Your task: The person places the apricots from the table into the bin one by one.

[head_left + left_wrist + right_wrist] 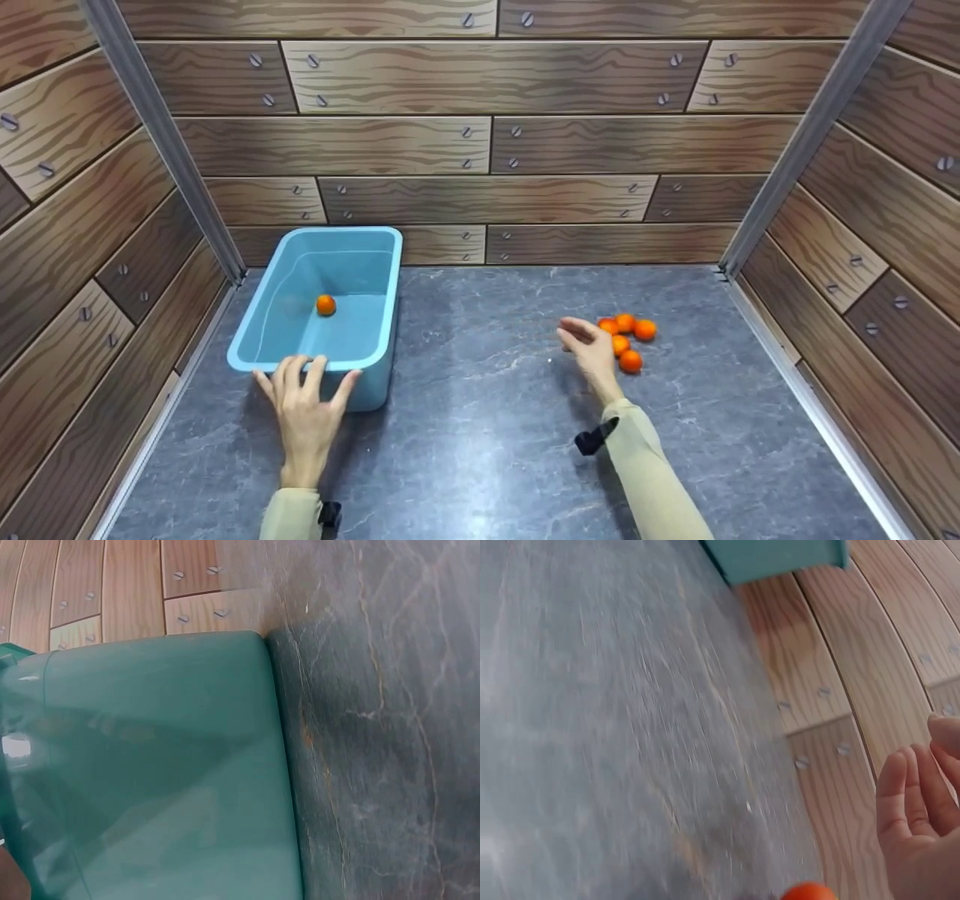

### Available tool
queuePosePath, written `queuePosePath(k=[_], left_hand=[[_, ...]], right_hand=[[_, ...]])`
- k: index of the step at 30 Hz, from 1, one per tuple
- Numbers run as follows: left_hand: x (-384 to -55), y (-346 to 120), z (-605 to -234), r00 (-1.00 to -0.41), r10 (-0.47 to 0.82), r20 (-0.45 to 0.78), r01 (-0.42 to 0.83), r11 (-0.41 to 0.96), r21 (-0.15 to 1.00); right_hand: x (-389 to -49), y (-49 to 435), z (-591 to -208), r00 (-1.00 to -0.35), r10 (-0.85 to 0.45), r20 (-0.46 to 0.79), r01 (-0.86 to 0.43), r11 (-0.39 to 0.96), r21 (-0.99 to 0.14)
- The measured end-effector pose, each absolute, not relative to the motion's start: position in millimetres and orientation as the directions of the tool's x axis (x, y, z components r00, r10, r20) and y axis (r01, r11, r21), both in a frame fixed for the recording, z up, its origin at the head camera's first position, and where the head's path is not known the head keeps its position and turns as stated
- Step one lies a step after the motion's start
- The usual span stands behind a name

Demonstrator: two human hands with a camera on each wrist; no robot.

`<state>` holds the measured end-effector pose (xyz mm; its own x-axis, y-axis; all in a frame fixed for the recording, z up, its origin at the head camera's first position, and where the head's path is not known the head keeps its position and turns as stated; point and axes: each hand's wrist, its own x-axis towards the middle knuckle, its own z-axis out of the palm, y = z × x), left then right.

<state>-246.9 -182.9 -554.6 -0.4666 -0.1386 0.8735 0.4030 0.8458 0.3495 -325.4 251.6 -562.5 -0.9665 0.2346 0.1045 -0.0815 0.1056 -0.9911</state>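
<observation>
On the left stands a light blue plastic tub (390,315) with one small orange (325,305) on its floor. My left hand (306,420) holds the tub's near rim, fingers over the edge and thumb spread to the right; the left wrist view shows mostly the tub's outer wall (150,765). My right hand (591,352) is in the air just left of a cluster of several small oranges (631,361), partly covering them. Its fingers (892,795) are loosely bent, thumb apart, and nothing shows between them. One orange (808,892) peeks in at the bottom of the right wrist view.
A grey marbled tabletop (465,420) lies under everything. Wood-patterned panels (480,142) rise at the back and on both sides, joined by grey metal corner posts (802,142). A black strap device (596,436) sits on the right wrist.
</observation>
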Motion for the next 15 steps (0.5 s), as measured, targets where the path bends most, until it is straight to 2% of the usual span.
queuePosePath(k=[11, 15], left_hand=[[-246, -184, -555, -0.478, -0.122, 0.87, 0.385, 0.861, 0.332], [-246, -185, -555, -0.477, -0.122, 0.87, 0.384, 0.862, 0.332]], right_hand=[[-318, 295, -573, -0.915, 0.396, 0.072, -0.119, -0.095, -0.988], [-313, 314, -572, -0.918, 0.396, 0.031, -0.058, -0.057, -0.997]])
